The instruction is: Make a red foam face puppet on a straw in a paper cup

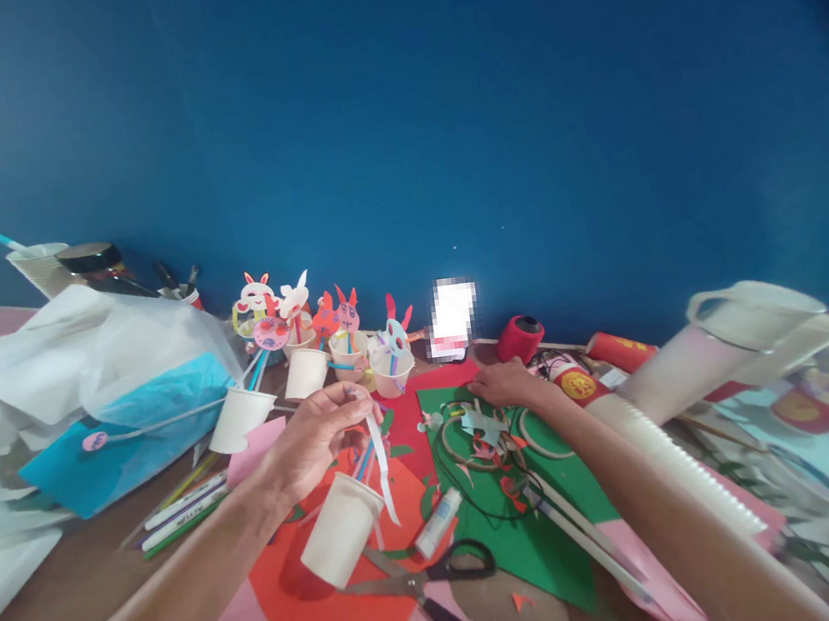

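Note:
My left hand is closed in a pinch on a narrow white paper strip, which hangs down from the fingertips. Just below it a white paper cup stands on orange paper, with blue and purple straws at its rim. My right hand reaches to the far edge of the green paper, its fingers extended downward beside the phone. I see nothing held in it. Black-handled scissors lie open near a glue tube.
Paper cups with paper animal faces on straws line the wall. Markers, blue paper and a plastic bag lie left. A red speaker-like cylinder, a white pitcher and a spiral notebook are right, paper scraps between.

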The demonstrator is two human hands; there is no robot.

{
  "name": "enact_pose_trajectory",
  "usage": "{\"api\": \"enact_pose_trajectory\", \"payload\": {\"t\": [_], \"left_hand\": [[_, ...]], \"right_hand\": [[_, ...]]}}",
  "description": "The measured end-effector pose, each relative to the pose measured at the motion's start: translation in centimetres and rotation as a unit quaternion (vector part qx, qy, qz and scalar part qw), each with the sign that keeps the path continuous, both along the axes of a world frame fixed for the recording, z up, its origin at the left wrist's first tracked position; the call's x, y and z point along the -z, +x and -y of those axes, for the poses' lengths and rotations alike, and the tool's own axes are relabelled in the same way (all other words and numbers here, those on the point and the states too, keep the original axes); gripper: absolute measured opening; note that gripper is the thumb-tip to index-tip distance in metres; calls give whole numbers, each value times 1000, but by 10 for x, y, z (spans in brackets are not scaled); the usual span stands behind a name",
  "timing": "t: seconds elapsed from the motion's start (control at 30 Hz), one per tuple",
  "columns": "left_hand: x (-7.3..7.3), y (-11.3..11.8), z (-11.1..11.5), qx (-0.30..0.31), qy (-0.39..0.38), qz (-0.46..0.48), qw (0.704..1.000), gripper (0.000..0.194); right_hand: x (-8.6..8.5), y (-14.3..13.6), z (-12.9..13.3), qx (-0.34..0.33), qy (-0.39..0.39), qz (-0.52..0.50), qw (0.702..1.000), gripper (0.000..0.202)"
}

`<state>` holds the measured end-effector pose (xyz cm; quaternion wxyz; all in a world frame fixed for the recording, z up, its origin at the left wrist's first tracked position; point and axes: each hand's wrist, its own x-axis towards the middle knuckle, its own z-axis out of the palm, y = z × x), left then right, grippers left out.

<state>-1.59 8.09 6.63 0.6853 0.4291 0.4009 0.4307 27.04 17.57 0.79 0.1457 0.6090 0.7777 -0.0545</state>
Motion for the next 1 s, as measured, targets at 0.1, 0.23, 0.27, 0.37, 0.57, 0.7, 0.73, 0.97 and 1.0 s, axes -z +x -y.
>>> {"api": "enact_pose_trajectory", "payload": {"t": [0.1, 0.23, 0.27, 0.37, 0.57, 0.7, 0.73, 0.97, 1.0], "left_hand": [[2, 1, 0, 2, 2, 5, 1000, 12], [4, 1, 1, 5, 6, 14, 1000, 10], [3, 1, 1, 5, 7, 13, 1000, 10], [3, 0, 0, 2, 11, 4, 1000, 10], [3, 3, 0, -11, 22, 9, 1000, 9], [3, 10, 7, -43, 25, 17, 999, 8], [3, 12, 9, -47, 23, 20, 998, 9], [8, 18, 18, -59, 39, 40, 997, 8], [10, 18, 17, -60, 38, 40, 997, 8]], "right_hand": [[-1, 4, 2, 4, -17, -42, 999, 42], [-8, 15, 5, 5, -27, -116, 993, 50], [-12, 19, 6, 5, -28, -135, 990, 52], [-26, 33, 8, 14, -12, -177, 984, 54], [-58, 11, 40, 85, 175, -349, 917, 35], [-68, -55, 81, 37, 130, -598, 790, 26], [-68, -71, 89, 28, 109, -630, 768, 26], [-58, -120, 106, 6, 21, -679, 734, 28], [-55, -121, 105, 10, 13, -693, 721, 27]]}}
